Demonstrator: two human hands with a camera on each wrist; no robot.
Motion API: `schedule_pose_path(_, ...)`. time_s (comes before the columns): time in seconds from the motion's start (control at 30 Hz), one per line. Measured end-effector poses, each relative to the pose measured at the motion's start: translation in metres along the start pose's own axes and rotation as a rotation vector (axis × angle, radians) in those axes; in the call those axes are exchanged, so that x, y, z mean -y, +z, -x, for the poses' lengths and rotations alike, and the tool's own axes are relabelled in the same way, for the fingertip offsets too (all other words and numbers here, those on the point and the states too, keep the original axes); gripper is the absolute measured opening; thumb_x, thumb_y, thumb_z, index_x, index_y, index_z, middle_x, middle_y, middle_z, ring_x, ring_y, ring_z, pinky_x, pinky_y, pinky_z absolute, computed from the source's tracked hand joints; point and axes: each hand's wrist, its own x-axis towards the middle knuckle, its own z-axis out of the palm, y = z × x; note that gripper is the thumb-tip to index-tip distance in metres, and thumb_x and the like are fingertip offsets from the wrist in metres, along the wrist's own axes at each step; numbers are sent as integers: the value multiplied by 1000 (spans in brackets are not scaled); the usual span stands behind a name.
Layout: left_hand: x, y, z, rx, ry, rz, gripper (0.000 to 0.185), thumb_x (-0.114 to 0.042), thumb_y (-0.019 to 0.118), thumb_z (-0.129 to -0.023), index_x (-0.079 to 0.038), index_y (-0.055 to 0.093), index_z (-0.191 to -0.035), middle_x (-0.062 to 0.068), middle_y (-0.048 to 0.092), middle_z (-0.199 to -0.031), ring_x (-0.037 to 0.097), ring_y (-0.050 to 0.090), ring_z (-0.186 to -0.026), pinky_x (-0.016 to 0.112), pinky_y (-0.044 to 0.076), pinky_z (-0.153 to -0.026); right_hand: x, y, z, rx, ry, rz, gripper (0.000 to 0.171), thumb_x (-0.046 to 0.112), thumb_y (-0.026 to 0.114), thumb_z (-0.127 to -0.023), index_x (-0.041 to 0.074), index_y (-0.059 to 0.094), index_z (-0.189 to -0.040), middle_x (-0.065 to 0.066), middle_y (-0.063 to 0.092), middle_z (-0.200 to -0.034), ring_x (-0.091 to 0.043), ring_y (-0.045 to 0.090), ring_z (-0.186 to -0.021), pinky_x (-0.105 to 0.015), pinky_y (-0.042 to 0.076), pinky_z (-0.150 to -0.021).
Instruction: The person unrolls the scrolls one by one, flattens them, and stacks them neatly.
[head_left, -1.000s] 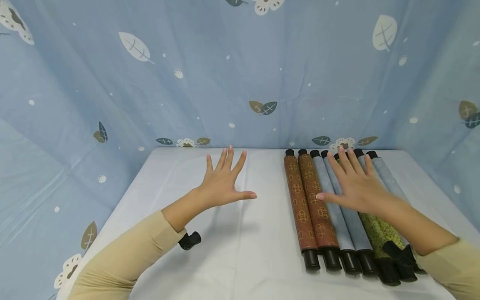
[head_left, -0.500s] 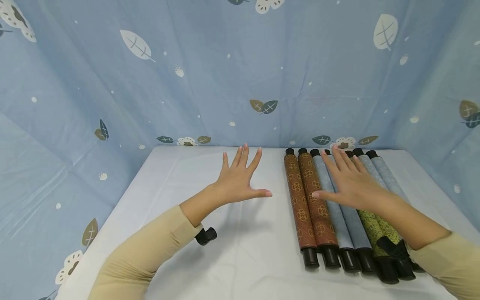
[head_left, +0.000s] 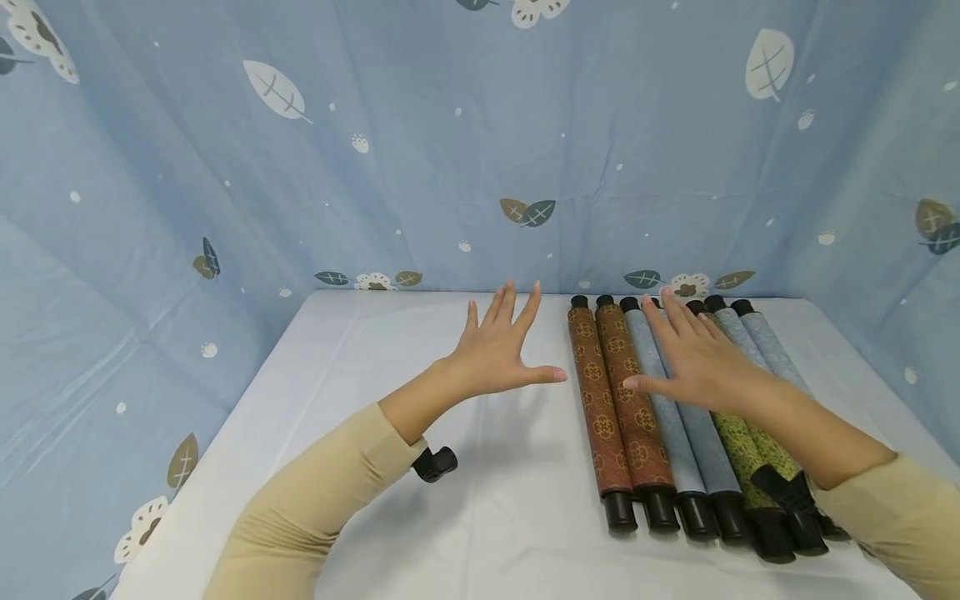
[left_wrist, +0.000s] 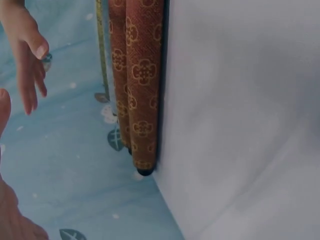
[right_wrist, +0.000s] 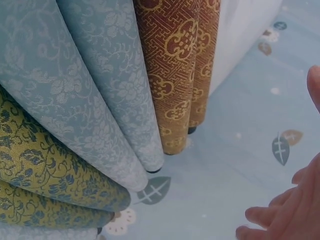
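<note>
Several rolled scrolls with black end knobs lie side by side on the white table (head_left: 405, 350). Leftmost are two red-brown scrolls (head_left: 592, 392) with gold flower patterns. Beside them come pale blue scrolls (head_left: 678, 433), then yellow-green ones (head_left: 742, 450), and more pale blue (head_left: 772, 346) at the far right. My left hand (head_left: 491, 358), fingers spread, hovers over the table just left of the red-brown scrolls. Above the row my right hand (head_left: 697, 367) hovers with fingers extended and hides part of it. Neither hand holds anything. The right wrist view shows the scrolls' patterned cloth (right_wrist: 125, 90) close up.
A blue curtain (head_left: 420, 150) printed with leaves and flowers hangs behind the table and along both sides. Black wrist cameras (head_left: 435, 463) sit under both sleeves. The table's back edge runs along the curtain.
My left hand has moved right, towards the red-brown scrolls. The right hand has shifted slightly left, still above the row. The scrolls have stayed in place.
</note>
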Motion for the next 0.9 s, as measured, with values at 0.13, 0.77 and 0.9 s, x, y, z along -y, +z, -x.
schedule_pose_path(0.13, -4, 1, -4, 5, 18, 6, 114, -78, 51, -75, -25, -15, -150, 16, -11, -157, 28, -9, -144, 64, 2, -108, -1, 0, -1, 35, 28, -27, 108, 70, 47, -84, 12, -17, -149, -23, -24, -151, -58, 10, -133, -70, 28, -94)
schedule_pose_path(0.77, -25, 31, -19, 7, 30, 42, 113, -76, 54, -75, -23, -9, -152, 19, 2, -157, 33, 14, -143, 53, 24, -109, -4, 17, -11, 94, 33, -109, 104, 64, 50, -87, 7, -10, -151, -25, -26, -150, -58, 19, -130, -60, 44, -81)
schedule_pose_path(0.9, -27, 40, -22, 15, 15, 107, 113, -75, 56, -74, -25, -9, -152, 19, 1, -157, 39, 23, -139, 52, 34, -104, -4, 20, -13, 91, 27, -118, 104, 58, 55, -88, 4, -9, -151, -30, -22, -149, -60, 23, -127, -50, 50, -70)
